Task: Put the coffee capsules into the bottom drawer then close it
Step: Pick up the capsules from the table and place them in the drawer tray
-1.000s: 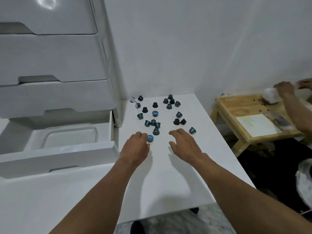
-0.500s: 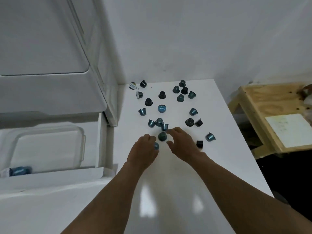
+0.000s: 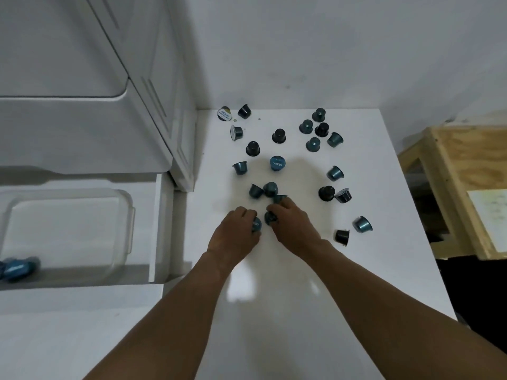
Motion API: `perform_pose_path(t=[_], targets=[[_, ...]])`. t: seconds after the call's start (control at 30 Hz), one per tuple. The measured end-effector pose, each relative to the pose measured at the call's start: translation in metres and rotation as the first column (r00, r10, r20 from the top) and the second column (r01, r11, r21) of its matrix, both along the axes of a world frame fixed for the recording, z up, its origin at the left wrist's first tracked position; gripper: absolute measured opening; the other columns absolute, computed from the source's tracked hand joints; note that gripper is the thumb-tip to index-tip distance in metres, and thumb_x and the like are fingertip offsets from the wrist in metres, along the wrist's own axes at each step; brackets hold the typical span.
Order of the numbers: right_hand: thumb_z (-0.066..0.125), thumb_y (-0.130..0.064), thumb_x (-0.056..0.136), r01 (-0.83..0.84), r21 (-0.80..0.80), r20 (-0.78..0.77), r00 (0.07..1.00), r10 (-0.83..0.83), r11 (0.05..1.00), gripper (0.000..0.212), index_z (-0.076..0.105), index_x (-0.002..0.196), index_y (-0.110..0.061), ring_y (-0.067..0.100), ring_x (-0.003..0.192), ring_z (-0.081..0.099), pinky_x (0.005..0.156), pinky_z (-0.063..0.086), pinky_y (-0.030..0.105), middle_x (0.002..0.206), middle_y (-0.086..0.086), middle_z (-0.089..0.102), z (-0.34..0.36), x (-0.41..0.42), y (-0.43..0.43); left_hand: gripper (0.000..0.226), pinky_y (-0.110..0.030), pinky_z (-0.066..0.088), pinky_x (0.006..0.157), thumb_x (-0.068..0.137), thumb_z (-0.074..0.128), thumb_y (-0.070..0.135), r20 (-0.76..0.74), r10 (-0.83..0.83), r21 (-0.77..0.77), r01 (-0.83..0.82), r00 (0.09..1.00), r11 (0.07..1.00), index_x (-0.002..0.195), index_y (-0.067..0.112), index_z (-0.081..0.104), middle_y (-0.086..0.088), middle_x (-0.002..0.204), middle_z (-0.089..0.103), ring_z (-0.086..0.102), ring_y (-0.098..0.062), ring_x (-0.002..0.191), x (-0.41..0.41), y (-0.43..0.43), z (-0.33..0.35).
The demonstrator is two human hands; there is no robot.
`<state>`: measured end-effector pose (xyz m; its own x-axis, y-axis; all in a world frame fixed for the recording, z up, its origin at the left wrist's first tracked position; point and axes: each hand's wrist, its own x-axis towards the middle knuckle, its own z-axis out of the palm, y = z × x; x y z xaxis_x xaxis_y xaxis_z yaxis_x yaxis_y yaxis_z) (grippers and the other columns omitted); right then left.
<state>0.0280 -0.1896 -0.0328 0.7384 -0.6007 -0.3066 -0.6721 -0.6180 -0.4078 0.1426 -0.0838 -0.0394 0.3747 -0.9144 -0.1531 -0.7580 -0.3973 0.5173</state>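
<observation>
Drawers are filling the left of my feed: the white drawer unit (image 3: 82,138) is standing against the wall, and its bottom drawer (image 3: 153,229) is hanging pulled out beside the white table (image 3: 274,311). A clear tray (image 3: 68,229) is sitting inside that drawer, and a few stowed capsules (image 3: 19,267) are lying at its near left corner; I am not able to tell whether they are in the tray or beside it. The loose coffee capsules (image 3: 313,144) are lying scattered over the far half of the table, some upright, some tipped.

Both hands are working at the near edge of that scatter. The left hand (image 3: 236,239) is curling its fingers round a blue capsule (image 3: 257,224). The right hand (image 3: 293,229) is pinching a teal capsule (image 3: 270,217) between thumb and forefinger. The two capsules are sitting just beside each other.

I am judging this as the gathering step, with most of the task remaining. To do it well, I am aiming for firm pinches low on each capsule and a lift straight up. That should be keeping the hands clear of the small cluster (image 3: 270,189) just beyond the fingertips, so nothing is getting knocked toward the table edge. I am then planning on releasing low over the drawer.
</observation>
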Motion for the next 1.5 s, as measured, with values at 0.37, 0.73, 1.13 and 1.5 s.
perform_pose_path(t=[0.37,0.73,1.13,1.5], targets=[[0.049,-0.008,0.089,0.028,-0.074,0.089,0.996,-0.021,0.997,0.021,0.056,0.109,-0.007,0.028,0.087,0.056,0.073,0.044,0.032,0.105,0.007,0.056,0.036,-0.024,0.005,0.035,-0.035,0.050,0.084,0.084,0.062,0.022,0.072,0.006,-0.022,-0.005,0.997,1.000,0.115,0.007,0.056,-0.009,0.113,0.056,0.057,-0.025,0.097,-0.013,0.013,0.028],[0.051,-0.009,0.082,0.044,-0.175,0.318,0.948,0.014,0.984,0.039,0.057,0.118,-0.021,0.025,0.089,0.054,0.077,0.051,0.034,0.103,0.001,0.041,0.134,-0.086,0.060,0.032,-0.035,0.048,0.079,0.084,0.060,0.021,0.272,0.135,-0.223,-0.074,0.953,0.972,0.114,0.010,0.057,-0.008,0.112,0.057,0.057,-0.026,0.096,-0.071,0.075,0.131],[0.057,-0.017,0.083,-0.032,-0.297,0.472,0.864,0.176,0.954,0.021,0.045,0.099,-0.015,0.029,0.079,0.049,0.069,0.041,0.034,0.102,0.005,0.045,0.211,-0.079,0.166,0.029,-0.036,0.046,0.075,0.082,0.062,0.017,0.379,0.334,-0.357,-0.197,0.863,0.913,0.108,0.006,0.060,-0.011,0.107,0.058,0.057,-0.032,0.092,-0.085,0.196,0.218],[0.061,-0.016,0.076,-0.064,-0.328,0.531,0.813,0.239,0.943,0.019,0.046,0.087,-0.017,0.024,0.080,0.049,0.067,0.033,0.027,0.090,0.003,0.053,0.226,0.019,0.263,0.033,-0.033,0.049,0.083,0.085,0.063,0.020,0.413,0.391,-0.407,-0.218,0.822,0.887,0.115,0.008,0.057,-0.010,0.114,0.057,0.056,-0.027,0.097,0.001,0.304,0.242]])
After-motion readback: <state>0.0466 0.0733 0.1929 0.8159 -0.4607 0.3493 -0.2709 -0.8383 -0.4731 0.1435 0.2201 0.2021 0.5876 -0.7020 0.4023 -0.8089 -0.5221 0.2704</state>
